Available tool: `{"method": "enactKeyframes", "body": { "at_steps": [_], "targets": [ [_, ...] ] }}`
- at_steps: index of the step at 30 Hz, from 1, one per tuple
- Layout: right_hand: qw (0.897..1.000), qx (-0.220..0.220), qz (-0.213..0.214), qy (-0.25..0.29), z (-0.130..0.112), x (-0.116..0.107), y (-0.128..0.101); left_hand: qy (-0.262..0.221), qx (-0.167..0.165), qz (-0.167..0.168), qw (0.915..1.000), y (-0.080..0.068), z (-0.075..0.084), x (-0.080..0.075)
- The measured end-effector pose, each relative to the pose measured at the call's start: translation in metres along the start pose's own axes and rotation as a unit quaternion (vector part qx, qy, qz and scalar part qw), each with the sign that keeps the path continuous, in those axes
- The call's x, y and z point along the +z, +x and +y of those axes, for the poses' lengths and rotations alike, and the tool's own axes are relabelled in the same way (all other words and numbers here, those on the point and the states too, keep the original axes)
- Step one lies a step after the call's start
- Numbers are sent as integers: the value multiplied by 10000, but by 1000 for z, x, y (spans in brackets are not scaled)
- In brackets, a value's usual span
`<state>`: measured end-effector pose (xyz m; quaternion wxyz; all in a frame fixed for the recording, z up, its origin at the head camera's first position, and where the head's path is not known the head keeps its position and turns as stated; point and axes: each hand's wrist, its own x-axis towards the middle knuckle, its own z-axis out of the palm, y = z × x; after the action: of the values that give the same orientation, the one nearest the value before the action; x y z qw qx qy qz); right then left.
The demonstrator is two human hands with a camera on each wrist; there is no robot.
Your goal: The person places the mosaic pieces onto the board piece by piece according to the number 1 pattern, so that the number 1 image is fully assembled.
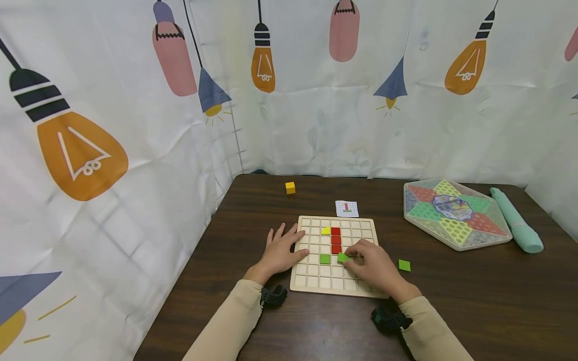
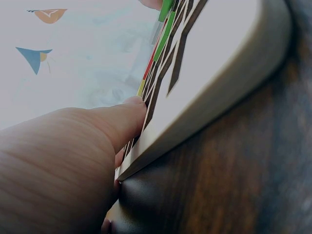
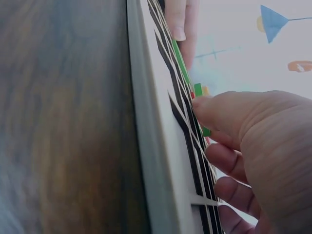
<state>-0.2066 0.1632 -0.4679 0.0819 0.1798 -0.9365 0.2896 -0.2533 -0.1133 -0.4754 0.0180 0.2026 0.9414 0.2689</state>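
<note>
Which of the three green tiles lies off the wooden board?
The green tile on the dark table, right of the right hand. The other two green tiles are on the wooden board.

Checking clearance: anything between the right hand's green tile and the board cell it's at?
Nothing visible. The right hand pinches the green tile, tilted over a board cell below the red tiles. The other green tile lies one cell away to the left. The left hand rests on the board's left edge.
</note>
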Motion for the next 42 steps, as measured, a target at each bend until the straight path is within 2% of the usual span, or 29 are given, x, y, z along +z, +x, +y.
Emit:
{"method": "enactKeyframes", "body": {
  "at_steps": [9,17,42],
  "targets": [
    [9997,-132,97,-180,-2,7,0,-11,-7,1,10000,0,1,0],
    [9996,-193,127,-131,-5,12,1,13,1,32,10000,0,1,-1],
    [10000,-28,50,44,-5,12,1,-21,4,8,10000,0,1,-1]
  ]
}}
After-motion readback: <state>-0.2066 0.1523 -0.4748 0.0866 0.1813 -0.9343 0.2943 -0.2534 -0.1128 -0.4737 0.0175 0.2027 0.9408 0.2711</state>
